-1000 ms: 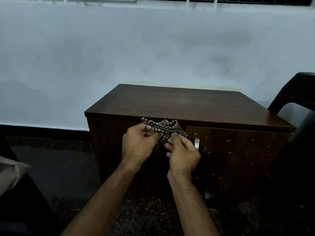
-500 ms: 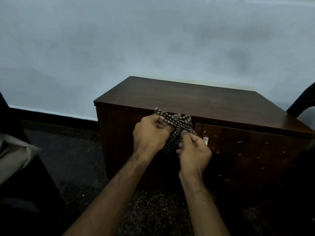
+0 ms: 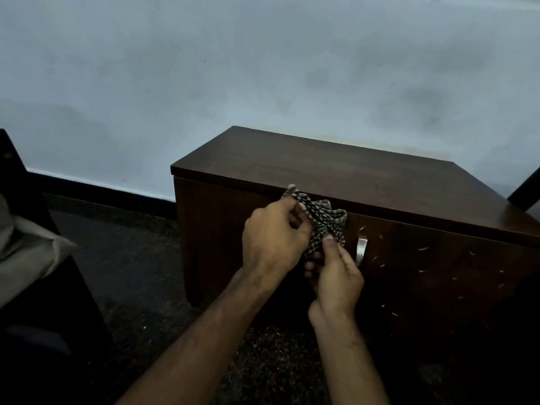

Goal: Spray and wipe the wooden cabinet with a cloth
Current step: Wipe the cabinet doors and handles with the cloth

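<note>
A low dark wooden cabinet point(image 3: 336, 173) stands against the pale wall, with a metal door handle point(image 3: 361, 249) on its front. A checked cloth point(image 3: 324, 220) is bunched up in front of the cabinet's top front edge. My left hand point(image 3: 271, 238) pinches the cloth's upper left part. My right hand point(image 3: 336, 273) grips its lower part, thumb up, just left of the handle. Small pale droplets or flecks dot the right door. No spray bottle is in view.
A pale wall point(image 3: 263, 68) with a dark skirting runs behind the cabinet. A dark chair with a light cloth point(image 3: 26, 247) sits at the left edge. Part of another dark chair point(image 3: 526, 191) shows at the right edge. The floor is dark and speckled.
The view has shifted left and down, so the cabinet now sits further right. Both hands stay on the cloth and have gathered it tighter.
</note>
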Available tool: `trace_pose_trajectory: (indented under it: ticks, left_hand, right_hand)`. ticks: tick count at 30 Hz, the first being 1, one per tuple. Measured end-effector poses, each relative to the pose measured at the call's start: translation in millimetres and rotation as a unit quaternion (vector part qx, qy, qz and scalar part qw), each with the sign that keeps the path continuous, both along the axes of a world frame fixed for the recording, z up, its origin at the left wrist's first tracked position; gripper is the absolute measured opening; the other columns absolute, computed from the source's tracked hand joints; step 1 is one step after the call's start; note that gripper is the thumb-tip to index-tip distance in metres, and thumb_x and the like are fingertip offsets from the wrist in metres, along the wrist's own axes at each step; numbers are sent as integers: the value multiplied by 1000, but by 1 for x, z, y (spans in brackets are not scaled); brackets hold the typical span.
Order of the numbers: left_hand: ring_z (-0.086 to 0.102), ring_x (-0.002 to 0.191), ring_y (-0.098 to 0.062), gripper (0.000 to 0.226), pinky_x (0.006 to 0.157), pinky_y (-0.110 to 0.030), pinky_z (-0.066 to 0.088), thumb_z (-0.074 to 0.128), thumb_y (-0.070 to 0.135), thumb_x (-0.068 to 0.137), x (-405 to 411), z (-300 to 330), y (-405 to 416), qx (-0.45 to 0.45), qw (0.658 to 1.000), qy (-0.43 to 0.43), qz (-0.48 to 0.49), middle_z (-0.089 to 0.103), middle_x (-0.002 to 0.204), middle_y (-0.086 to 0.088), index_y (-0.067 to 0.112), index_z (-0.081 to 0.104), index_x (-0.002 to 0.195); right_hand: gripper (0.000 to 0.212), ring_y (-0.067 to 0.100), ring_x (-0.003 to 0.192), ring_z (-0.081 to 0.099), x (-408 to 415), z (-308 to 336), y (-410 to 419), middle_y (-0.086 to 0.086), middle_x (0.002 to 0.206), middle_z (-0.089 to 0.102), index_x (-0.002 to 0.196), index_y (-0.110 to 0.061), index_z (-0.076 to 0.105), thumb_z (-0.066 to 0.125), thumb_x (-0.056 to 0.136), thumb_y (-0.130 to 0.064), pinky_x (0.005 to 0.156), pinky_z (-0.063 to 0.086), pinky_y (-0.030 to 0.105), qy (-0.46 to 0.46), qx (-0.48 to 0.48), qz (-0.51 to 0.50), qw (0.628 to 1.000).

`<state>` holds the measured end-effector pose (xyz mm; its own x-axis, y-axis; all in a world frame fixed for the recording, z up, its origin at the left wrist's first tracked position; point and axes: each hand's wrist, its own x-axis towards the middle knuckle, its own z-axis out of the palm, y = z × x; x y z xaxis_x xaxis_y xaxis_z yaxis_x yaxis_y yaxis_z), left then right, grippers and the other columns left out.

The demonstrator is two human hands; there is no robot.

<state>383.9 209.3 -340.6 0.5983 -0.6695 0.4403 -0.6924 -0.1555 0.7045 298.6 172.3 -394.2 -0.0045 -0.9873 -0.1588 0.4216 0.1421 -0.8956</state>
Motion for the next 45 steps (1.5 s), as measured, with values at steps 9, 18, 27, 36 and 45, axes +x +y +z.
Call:
trace_pose_trajectory:
  ticks: [9, 18, 27, 36, 45]
  left_hand:
    - [71, 82, -6, 12, 74, -28, 57, 70, 39, 84, -15, 4, -2, 27, 995, -89, -34, 71, 82, 17, 33, 64, 92]
    - [70, 76, -7, 10, 70, -31, 57, 70, 37, 82, -13, -9, -1, 27, 997, -62, -31, 71, 76, 15, 28, 68, 86]
    - [74, 83, -1, 33, 80, -38, 62, 71, 39, 72, 7, -44, 1, -51, 986, 154, -36, 79, 87, 15, 27, 76, 102]
    - [71, 72, 0, 7, 71, -28, 58, 75, 30, 81, -3, -34, -5, -31, 998, 4, -49, 73, 74, 15, 25, 71, 84]
    - [74, 85, -3, 13, 83, -40, 61, 78, 24, 83, 3, -61, -1, -81, 971, 191, -120, 79, 88, 10, 23, 78, 95]
  right_hand:
    - [16, 7, 43, 51, -11, 15, 0, -1, 58, 62, 77, -14, 72, 69, 92, -19, 40, 39, 20, -17, 87, 52, 995]
    - [18, 6, 43, 48, -9, -9, 1, -4, 59, 60, 79, -16, 76, 68, 93, -23, 41, 37, 20, -18, 89, 46, 995]
    - [10, 8, 39, 48, 2, 16, -9, -3, 55, 62, 94, -19, 79, 72, 93, -27, 39, 40, 21, 61, -81, -20, 995]
    - [17, 7, 41, 49, -8, -15, 1, 0, 60, 63, 91, -14, 78, 63, 97, -20, 39, 39, 20, 50, 6, 16, 999]
    - [20, 15, 46, 56, -19, -35, 10, 2, 60, 64, 99, -41, 75, 56, 102, -35, 42, 45, 28, 146, -89, 50, 984]
